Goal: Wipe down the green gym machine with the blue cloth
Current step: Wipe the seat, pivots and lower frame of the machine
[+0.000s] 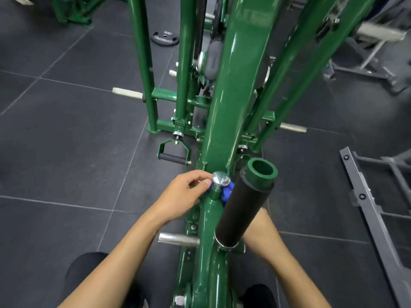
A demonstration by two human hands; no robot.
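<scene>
The green gym machine (224, 121) runs up the middle of the view, with its glossy central beam straight ahead. A silver knob (220, 178) stands on a short green stem on that beam. The blue cloth (228, 191) is bunched round the stem under the knob and is mostly hidden. My left hand (184, 193) is at the knob's left side, fingers curled and thumb tip pinching the cloth's edge. My right hand (263, 221) reaches toward the cloth from the right. A black foam-covered handle (241, 210) hides its fingers.
Silver pegs (178, 238) stick out sideways from the frame. A green stirrup handle with a black grip (173, 155) hangs on the left. A black weight plate (165, 38) lies on the dark tiled floor, and grey machine frames (373, 210) stand to the right.
</scene>
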